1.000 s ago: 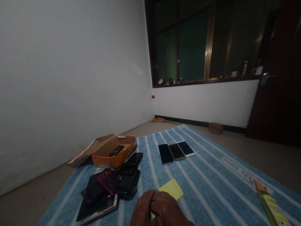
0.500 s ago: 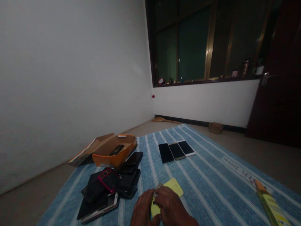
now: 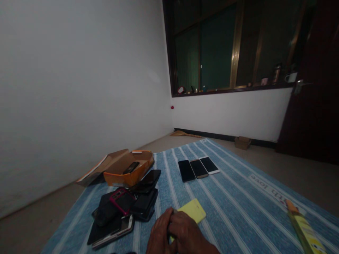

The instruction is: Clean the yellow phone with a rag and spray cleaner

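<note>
Close together at the bottom middle, my left hand [image 3: 159, 231] and my right hand [image 3: 187, 231] are closed around a yellow phone case [image 3: 194, 209]. Its flat yellow flap sticks out past my right knuckles and lies toward the bedsheet. Between my palms only a sliver of yellow shows; the rest, and any phone inside, is hidden by my fingers. To the left lies a heap of dark phones and cases [image 3: 144, 204], with a pink-framed phone [image 3: 122, 201] on top. Beyond my hands, three phones [image 3: 198, 168] lie side by side with dark screens.
An open orange cardboard box [image 3: 124, 179] holding a small dark phone [image 3: 131, 167] stands behind the heap. A yellow-labelled bottle [image 3: 307, 229] lies at the right. Blue striped cloth [image 3: 230, 204] covers the surface. A small carton [image 3: 242, 143] and a broom [image 3: 182, 133] are on the floor.
My fingers have closed further over the yellow case, so less of it shows between my hands. The phones, box and bottle stay where they were.
</note>
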### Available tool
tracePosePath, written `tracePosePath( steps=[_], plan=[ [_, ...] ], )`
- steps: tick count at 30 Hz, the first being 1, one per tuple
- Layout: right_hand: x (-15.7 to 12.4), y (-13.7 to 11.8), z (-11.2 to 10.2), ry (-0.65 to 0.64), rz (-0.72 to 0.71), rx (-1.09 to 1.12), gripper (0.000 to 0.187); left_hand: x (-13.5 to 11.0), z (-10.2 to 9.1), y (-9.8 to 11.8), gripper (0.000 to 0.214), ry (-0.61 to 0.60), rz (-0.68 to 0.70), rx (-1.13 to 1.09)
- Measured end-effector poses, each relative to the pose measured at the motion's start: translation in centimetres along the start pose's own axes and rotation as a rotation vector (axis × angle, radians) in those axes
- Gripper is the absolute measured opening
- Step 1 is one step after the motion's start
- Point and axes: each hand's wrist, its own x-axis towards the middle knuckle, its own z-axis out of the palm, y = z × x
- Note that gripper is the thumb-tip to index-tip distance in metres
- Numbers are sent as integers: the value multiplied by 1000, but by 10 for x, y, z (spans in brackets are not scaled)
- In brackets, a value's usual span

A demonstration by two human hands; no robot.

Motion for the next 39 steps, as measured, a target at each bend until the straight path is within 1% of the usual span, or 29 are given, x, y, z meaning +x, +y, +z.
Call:
tracePosePath(
  steps=[5,7,10,14,19,24,27,30,32,35,37,39],
  plan=[
    [2,-2,-8,15,76,-44,22,-2,0,-2,72,-31,-18,-3],
    [0,1,-8,35,108,-98,19,-3,-1,-4,73,-52,-17,6],
    [-6,8,-8,58,194,-214,11,-4,-1,-6,72,-87,-13,28],
    [-13,19,-12,112,292,-335,18,-8,0,-10,68,-92,16,71],
    [-18,29,-24,159,449,-450,27,-12,4,-14,66,-63,39,124],
    [-22,35,-31,155,514,-510,39,-15,6,-16,64,-87,32,145],
    [-25,36,-29,166,491,-522,40,-14,6,-16,65,-125,9,149],
    [-25,32,-23,180,427,-485,33,-13,4,-15,65,-145,-16,148],
    [-24,26,-19,171,352,-421,28,-11,3,-12,64,-144,-32,133],
    [-17,12,-14,127,200,-283,21,-6,0,-3,63,-141,-62,94],
    [-11,1,-13,81,111,-173,22,-3,-2,3,63,-119,-105,69],
    [-6,-7,-13,29,43,-64,25,-1,-4,8,62,-93,-111,40]
  ],
)
